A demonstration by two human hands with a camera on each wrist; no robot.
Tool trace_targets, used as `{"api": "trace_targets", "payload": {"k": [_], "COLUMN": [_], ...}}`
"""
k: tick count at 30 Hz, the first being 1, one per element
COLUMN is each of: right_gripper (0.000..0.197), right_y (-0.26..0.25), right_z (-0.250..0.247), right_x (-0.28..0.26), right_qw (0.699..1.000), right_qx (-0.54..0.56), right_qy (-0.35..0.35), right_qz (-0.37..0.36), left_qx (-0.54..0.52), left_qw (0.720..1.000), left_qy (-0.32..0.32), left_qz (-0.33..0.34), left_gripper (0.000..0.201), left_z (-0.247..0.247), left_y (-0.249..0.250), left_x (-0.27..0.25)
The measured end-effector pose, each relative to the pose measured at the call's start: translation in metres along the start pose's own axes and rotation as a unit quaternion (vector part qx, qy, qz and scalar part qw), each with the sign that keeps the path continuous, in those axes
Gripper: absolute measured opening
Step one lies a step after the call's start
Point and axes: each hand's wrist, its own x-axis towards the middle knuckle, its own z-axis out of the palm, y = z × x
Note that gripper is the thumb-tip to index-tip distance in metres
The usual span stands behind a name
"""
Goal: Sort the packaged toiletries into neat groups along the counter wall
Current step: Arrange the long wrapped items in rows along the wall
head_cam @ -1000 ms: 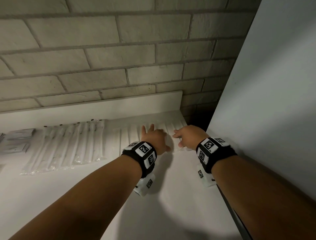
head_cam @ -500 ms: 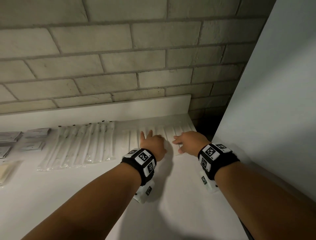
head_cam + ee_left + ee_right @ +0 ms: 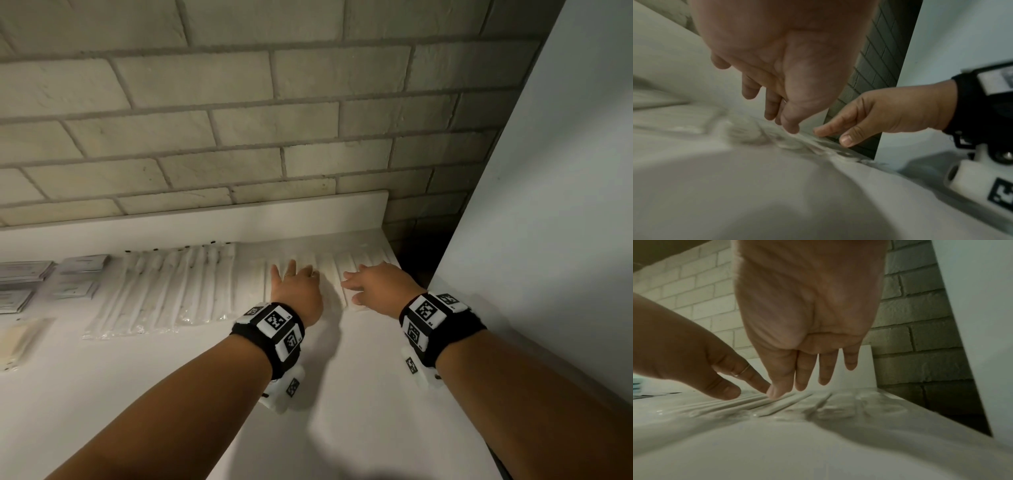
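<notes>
A row of long white packets (image 3: 329,270) lies side by side at the right end of the white counter (image 3: 205,377), against its low back wall. My left hand (image 3: 294,284) rests flat on the left part of this row, fingers straight. My right hand (image 3: 370,284) hovers over the right part, fingers extended, thumb tip touching the wrappers (image 3: 789,404). In the left wrist view my left fingers (image 3: 772,112) point down onto the crinkled wrappers (image 3: 756,134). A second row of clear-wrapped long items (image 3: 164,291) lies to the left.
Grey flat sachets (image 3: 51,277) are stacked further left, with a beige packet (image 3: 17,342) at the left edge. A brick wall (image 3: 239,137) rises behind the counter. A white panel (image 3: 548,205) stands on the right, with a dark gap (image 3: 418,260) at the counter's end.
Both hands stay on the right-hand row of white packets; the left hand's fingers have spread a little. The view has shifted, bringing more sachets into sight at the left.
</notes>
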Motion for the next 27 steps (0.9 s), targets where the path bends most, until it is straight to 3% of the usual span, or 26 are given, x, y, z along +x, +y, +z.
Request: {"api": "trace_targets", "payload": {"k": [7, 20, 24, 27], "right_gripper": [0.046, 0.045, 0.046, 0.048], "right_y": [-0.020, -0.020, -0.028, -0.042], "right_z": [0.008, 0.011, 0.010, 0.011], "right_x": [0.016, 0.016, 0.008, 0.007], "right_qw": [0.995, 0.998, 0.999, 0.997], "right_qx": [-0.080, -0.043, -0.031, -0.063], "right_qy": [-0.052, -0.033, 0.014, 0.000], "right_qz": [-0.008, 0.005, -0.008, -0.033], "left_qx": [0.011, 0.013, -0.010, -0.012], "left_qw": [1.000, 0.999, 1.000, 0.999], "left_qy": [-0.028, -0.034, -0.005, -0.019], "left_qz": [0.007, 0.007, -0.021, -0.046], "left_gripper": [0.052, 0.052, 0.057, 0.064], "left_z": [0.004, 0.003, 0.005, 0.006], "left_y": [-0.009, -0.009, -0.017, -0.029], "left_x": [-0.007, -0.013, -0.020, -0.028]}}
